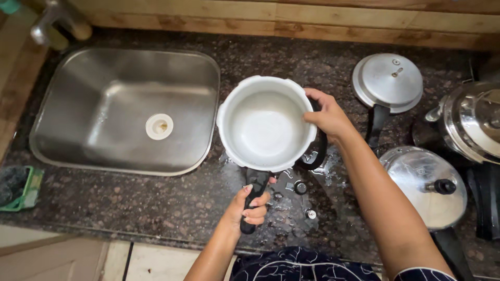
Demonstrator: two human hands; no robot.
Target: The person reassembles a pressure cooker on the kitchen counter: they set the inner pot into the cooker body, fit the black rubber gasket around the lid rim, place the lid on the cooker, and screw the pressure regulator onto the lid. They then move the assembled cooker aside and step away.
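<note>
Silver pot point(263, 125) sits by the sink's point(78, 135) right edge, its black handle point(252, 195) clenched in the left hand point(251, 207), right hand point(327, 115) gripping its far rim.

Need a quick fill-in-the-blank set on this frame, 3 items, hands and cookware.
1. The left hand grips the pot's black ____.
2. The right hand rests on the ____ of the empty pot.
3. Left of the pot, set into the counter, lies a steel ____.

Missing words: handle; rim; sink
</note>
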